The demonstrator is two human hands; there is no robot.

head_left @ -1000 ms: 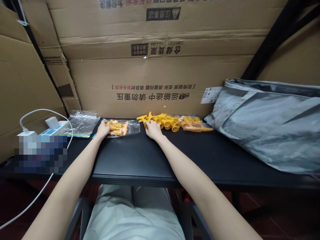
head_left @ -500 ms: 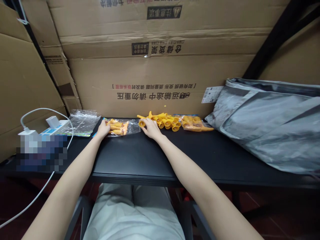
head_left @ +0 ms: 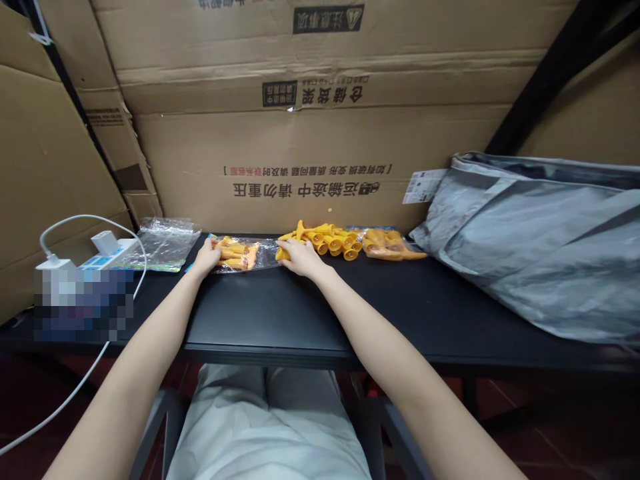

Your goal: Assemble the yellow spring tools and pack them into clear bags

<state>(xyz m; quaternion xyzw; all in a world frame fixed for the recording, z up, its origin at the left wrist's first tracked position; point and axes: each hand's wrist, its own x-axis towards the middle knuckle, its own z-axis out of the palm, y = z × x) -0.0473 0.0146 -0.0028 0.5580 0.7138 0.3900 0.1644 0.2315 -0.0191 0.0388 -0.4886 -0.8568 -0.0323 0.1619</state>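
Note:
My left hand [head_left: 206, 259] is closed on the left end of a clear plastic bag [head_left: 267, 257] that lies on the black table. Inside the bag are several orange-yellow pieces [head_left: 235, 251]. At the bag's right end, my right hand [head_left: 299, 257] has its fingers round a yellow horn-shaped piece [head_left: 281, 253], mostly hidden by the fingers. Just beyond and to the right of that hand lies a pile of similar yellow flared pieces [head_left: 336, 243], their round open ends facing me. A filled clear bag [head_left: 387, 245] of such pieces lies right of the pile.
Flat clear bags [head_left: 167, 243] lie at the back left, near a white power strip [head_left: 107, 257] with plugged-in chargers and a white cable [head_left: 145, 267]. A grey fabric bag [head_left: 540, 253] takes up the right side. A cardboard sheet [head_left: 310, 140] stands behind the black table [head_left: 270, 313].
My right hand has turned the yellow piece, so its round open end no longer faces me. The left hand and the bag have stayed nearly still.

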